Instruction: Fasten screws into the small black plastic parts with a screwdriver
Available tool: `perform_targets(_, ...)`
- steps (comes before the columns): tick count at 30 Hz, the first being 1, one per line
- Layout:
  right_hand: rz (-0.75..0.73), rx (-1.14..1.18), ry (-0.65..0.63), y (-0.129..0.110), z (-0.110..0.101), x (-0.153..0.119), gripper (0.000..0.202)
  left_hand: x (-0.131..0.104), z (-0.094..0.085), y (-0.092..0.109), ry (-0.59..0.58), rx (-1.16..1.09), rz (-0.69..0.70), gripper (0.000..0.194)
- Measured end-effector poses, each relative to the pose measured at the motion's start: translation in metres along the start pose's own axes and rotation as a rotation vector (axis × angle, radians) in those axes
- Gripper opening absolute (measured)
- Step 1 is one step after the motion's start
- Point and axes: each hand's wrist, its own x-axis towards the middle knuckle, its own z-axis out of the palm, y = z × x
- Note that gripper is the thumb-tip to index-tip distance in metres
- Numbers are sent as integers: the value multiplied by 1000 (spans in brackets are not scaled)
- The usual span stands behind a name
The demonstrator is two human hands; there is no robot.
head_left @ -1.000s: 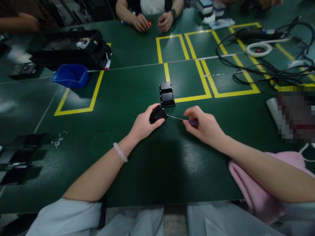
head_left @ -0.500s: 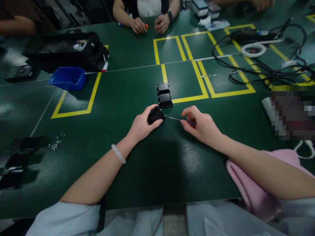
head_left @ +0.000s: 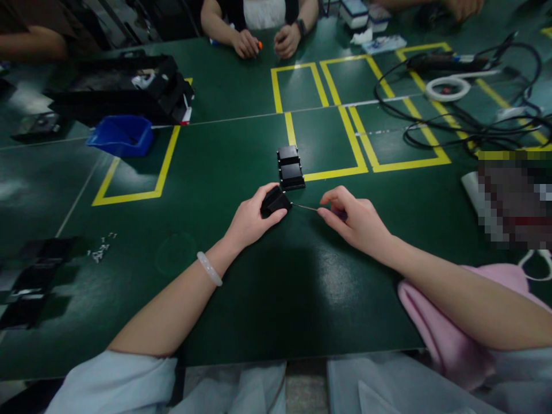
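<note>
Left hand: as I looked, fingers curled round a black block.
Right hand: fingers pinched a screwdriver, tip at the block.
Green table: spread beneath the fingers.
Co-worker's hands: rested beyond.

Along a green table
Far left, a blue bin sits before a long black case; far right, a white ring lies among looped black cables; near right, a pink cloth lies at the edge.
</note>
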Motion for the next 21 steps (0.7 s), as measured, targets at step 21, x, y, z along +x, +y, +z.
perform_targets(21, -68, -26, 62, 1, 3, -1, 13, 0, 0, 0, -6, 15, -1, 64)
